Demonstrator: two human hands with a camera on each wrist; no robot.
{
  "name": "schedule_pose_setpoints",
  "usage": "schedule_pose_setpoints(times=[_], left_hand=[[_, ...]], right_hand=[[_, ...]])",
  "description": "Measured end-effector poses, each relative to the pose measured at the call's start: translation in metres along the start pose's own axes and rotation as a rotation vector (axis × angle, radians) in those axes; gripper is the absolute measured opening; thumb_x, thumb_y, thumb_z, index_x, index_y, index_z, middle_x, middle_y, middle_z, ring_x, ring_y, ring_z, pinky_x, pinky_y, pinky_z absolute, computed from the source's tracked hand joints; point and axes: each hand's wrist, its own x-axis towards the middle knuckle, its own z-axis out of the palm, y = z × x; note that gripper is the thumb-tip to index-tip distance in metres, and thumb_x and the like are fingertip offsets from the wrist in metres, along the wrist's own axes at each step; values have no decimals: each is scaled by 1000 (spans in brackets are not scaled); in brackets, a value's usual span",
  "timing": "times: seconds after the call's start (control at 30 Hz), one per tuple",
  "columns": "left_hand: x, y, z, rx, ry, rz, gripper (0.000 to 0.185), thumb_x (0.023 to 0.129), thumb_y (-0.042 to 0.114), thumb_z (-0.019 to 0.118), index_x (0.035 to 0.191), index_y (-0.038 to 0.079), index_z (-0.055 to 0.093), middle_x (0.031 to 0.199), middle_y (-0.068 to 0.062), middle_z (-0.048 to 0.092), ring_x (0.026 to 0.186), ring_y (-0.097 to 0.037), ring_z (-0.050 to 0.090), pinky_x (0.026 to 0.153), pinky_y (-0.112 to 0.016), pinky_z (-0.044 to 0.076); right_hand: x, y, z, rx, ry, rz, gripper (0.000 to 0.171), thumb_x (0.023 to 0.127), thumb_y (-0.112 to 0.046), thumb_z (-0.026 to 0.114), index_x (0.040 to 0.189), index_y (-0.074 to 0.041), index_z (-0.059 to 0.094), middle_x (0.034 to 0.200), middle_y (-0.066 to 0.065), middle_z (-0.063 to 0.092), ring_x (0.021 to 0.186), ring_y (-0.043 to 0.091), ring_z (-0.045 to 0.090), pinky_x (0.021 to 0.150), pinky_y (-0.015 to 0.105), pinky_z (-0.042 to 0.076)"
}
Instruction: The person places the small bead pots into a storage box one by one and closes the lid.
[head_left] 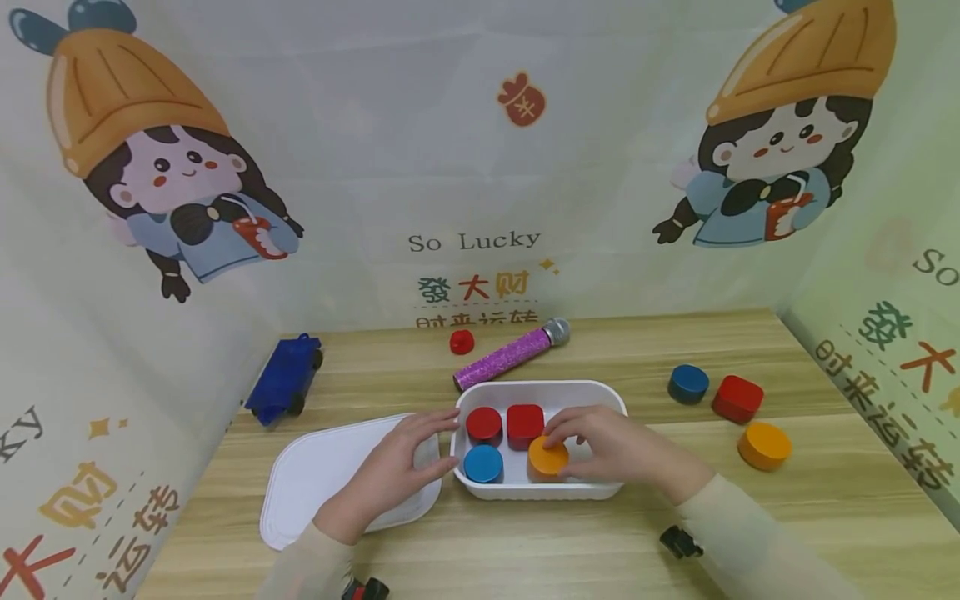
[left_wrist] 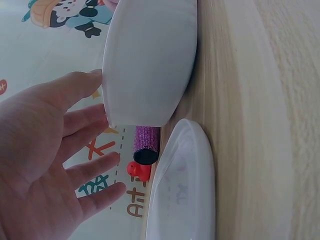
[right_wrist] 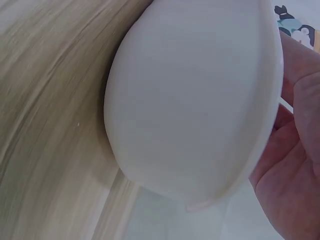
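A white plastic container [head_left: 540, 490] stands on the table with several blocks inside. In it sit a red round block [head_left: 484, 426], a red rounded-square block [head_left: 525, 425] and a blue round block [head_left: 483, 464]. My right hand [head_left: 611, 442] reaches over the container's right side and pinches an orange round block [head_left: 547, 460] from above, inside the container. In the right wrist view the container wall hides those fingertips. My left hand [head_left: 397, 467] is at the left rim, its fingers [left_wrist: 85, 87] spread and extended, thumb and fingertips right at the edge.
A white lid [head_left: 322, 475] lies left of the container, partly under my left arm. Behind are a purple glittery microphone [head_left: 510, 358] and a red rubber duck [head_left: 462, 342]. A blue toy car [head_left: 285, 379] stands far left; blue [head_left: 687, 384], red [head_left: 738, 398] and orange [head_left: 765, 446] blocks lie right.
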Motion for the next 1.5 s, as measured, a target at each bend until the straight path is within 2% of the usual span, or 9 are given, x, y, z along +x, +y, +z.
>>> schedule_pose_setpoints(times=[0.53, 0.8, 0.97, 1.13, 1.3, 1.5], left_hand=[[0, 2, -1, 8, 1, 5, 49, 84, 42, 71, 131, 32, 57, 144, 20, 45, 137, -14, 41, 111, -48, 39], [1, 3, -1, -11, -2, 1, 50, 85, 41, 71, 132, 32, 57, 145, 20, 44, 138, -15, 39, 111, -50, 38], [0, 3, -1, -11, -3, -10, 50, 85, 42, 71, 131, 33, 57, 144, 21, 44, 138, -15, 39, 111, -50, 38], [-1, 2, -1, -16, -6, -18, 50, 85, 43, 70, 131, 34, 57, 144, 22, 44, 138, -15, 39, 111, -50, 38], [-1, 2, -1, -12, 1, -18, 50, 84, 43, 71, 132, 34, 56, 145, 21, 44, 138, -16, 39, 110, -51, 38], [-1, 2, -1, -10, -8, -17, 50, 85, 42, 70, 132, 32, 56, 145, 20, 44, 138, -16, 39, 112, -51, 37]], right_hand=[[21, -9, 10, 2, -82, -39, 33, 79, -24, 79, 111, -20, 72, 118, -5, 67, 105, 9, 63, 88, 24, 55], [23, -10, 10, -3, -95, -37, 33, 80, -24, 78, 112, -20, 72, 118, -6, 68, 110, 12, 62, 92, 28, 54], [22, -11, 10, 5, -85, -46, 35, 80, -24, 78, 114, -21, 71, 119, -7, 68, 110, 9, 63, 97, 30, 52], [18, -8, 7, 11, -59, -27, 34, 79, -24, 79, 113, -23, 71, 117, -10, 68, 106, 7, 63, 94, 30, 53], [8, 1, 1, 16, -5, -7, 31, 80, -21, 78, 110, -22, 71, 110, -11, 69, 101, 8, 61, 90, 31, 55], [-11, 14, -11, 22, 72, 15, 26, 82, -19, 76, 108, -17, 71, 110, -8, 68, 105, 13, 62, 92, 36, 55]])
